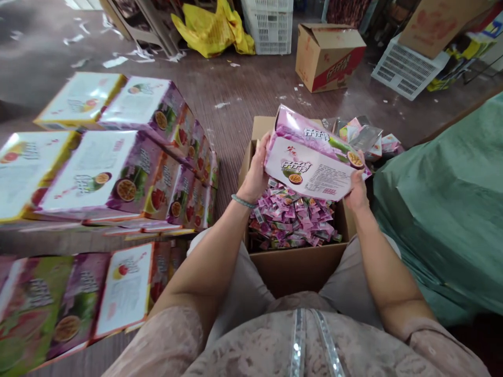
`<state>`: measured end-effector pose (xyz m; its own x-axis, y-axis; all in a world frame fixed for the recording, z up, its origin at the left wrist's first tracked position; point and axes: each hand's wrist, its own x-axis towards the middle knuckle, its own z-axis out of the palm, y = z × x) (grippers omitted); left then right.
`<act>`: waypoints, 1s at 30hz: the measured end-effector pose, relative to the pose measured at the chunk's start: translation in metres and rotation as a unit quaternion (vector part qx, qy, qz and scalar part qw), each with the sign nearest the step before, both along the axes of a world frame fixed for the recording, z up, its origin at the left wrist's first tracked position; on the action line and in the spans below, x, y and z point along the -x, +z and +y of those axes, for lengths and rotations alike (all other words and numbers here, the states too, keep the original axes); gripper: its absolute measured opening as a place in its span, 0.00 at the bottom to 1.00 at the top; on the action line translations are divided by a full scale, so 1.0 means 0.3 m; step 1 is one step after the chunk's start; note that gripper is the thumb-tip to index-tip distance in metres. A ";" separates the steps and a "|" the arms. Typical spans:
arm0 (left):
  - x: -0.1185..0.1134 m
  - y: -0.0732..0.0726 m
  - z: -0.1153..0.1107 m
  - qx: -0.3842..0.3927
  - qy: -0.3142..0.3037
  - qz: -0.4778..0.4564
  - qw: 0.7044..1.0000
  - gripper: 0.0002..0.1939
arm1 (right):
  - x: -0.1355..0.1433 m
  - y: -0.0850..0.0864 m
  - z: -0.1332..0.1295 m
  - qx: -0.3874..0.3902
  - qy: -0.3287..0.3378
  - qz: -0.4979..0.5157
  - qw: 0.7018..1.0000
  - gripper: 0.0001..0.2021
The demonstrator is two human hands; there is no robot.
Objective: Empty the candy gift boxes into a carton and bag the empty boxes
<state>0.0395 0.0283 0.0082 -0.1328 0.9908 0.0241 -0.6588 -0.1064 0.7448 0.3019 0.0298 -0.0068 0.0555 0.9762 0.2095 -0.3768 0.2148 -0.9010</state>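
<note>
Between my two hands is a purple and white candy box (pixel 314 152) with passion fruit pictures, tilted, its printed white face towards me. My left hand (pixel 255 170) grips its left end, and my right hand (pixel 357 191) grips the right end with the thumb on the front. Below it, an open cardboard carton (pixel 302 256) stands between my knees. Many small purple candy packets (pixel 293 217) fill the carton, partly hidden by the box. Whether the box has anything inside cannot be seen.
Stacked candy boxes (pixel 90 167) rise at my left, with flat-lying printed boxes (pixel 82 298) nearer me. A green cloth cover (pixel 440 209) bulges at my right. Farther off are a brown carton (pixel 328 57), a white crate (pixel 271 29), a yellow bag (pixel 212 29) and paper scraps.
</note>
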 end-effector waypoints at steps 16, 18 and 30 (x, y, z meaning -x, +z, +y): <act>-0.033 -0.045 -0.046 -0.069 -0.096 0.218 0.969 0.35 | -0.014 0.042 0.036 0.365 0.055 0.054 0.928 0.36; -0.054 -0.036 -0.076 -0.075 -0.092 0.276 0.954 0.39 | -0.011 0.041 0.027 0.396 0.056 0.096 0.911 0.32; -0.032 -0.210 -0.136 -0.088 -0.137 0.624 0.765 0.50 | -0.088 0.040 0.035 0.250 -0.069 0.119 0.959 0.38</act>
<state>0.0491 -0.0124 -0.0549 0.3148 0.9439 0.0993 0.5364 -0.2632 0.8018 0.3282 0.0404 0.0053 0.1792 0.9316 -0.3163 -0.5831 -0.1584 -0.7968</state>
